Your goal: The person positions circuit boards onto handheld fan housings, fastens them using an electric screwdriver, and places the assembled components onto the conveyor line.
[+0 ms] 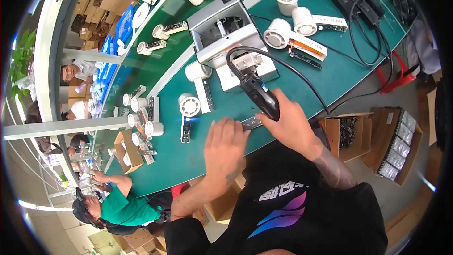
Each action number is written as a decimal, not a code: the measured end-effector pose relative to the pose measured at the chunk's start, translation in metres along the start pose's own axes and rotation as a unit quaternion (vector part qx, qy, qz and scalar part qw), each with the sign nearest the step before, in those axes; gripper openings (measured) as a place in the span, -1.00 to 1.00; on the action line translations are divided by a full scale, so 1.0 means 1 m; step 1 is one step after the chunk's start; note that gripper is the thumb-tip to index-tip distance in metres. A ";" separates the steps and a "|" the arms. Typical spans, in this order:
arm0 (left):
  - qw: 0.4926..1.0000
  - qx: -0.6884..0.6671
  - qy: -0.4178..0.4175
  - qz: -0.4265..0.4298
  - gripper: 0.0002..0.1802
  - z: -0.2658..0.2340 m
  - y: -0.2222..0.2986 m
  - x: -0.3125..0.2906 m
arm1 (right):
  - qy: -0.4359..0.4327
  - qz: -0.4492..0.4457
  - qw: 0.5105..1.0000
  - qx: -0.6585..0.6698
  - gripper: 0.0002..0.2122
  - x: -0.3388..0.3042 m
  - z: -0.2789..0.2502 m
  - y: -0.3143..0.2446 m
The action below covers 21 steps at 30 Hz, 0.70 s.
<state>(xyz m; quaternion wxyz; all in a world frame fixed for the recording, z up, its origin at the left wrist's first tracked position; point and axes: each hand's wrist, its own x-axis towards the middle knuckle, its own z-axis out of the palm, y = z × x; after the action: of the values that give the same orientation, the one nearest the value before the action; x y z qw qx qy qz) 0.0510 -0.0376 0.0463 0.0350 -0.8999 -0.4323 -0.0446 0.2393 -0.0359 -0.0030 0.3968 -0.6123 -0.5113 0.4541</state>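
Observation:
My right hand (293,123) is wrapped round a black electric screwdriver (259,95), whose cord loops back over the table. Its front end is at the metal nozzle block (246,62) of a grey screw feeder (219,28). My left hand (225,148) lies low over the table near its front edge, fingers close together. Those fingertips meet one end of a dark circuit board strip (251,123); whatever else lies beneath the palm is hidden. Close by on the left, a white round housing (189,105) has a board strip (186,130) reaching toward me.
More white housings with strips (277,34) stand around the feeder and across the green table (302,82). Black power adapters and cables (347,2) crowd the far right. Open cardboard boxes (390,146) sit beside me on the right. A co-worker in green (130,210) works at left.

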 end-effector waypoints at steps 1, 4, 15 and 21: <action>0.998 -0.048 0.034 -0.033 -0.72 0.003 -0.003 -0.003 | -0.002 -0.002 1.000 -0.006 -0.62 0.001 0.001 -0.002; 0.971 -0.208 0.031 -0.108 -0.67 0.014 -0.020 -0.006 | 0.000 0.004 0.999 -0.043 -0.61 0.001 0.005 -0.005; 0.938 -0.341 0.030 -0.055 -0.64 0.028 -0.041 -0.011 | 0.046 0.016 0.999 -0.005 -0.62 -0.019 0.010 -0.001; 0.931 -0.361 0.019 -0.039 -0.66 0.028 -0.047 -0.013 | 0.018 0.056 0.998 0.010 -0.64 -0.018 0.006 -0.007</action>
<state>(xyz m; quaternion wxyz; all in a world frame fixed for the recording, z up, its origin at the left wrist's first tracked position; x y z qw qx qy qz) 0.0072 -0.0157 0.0183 -0.2861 -0.8333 -0.4207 -0.2162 0.2306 -0.0521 0.0049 0.3859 -0.6439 -0.4647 0.4695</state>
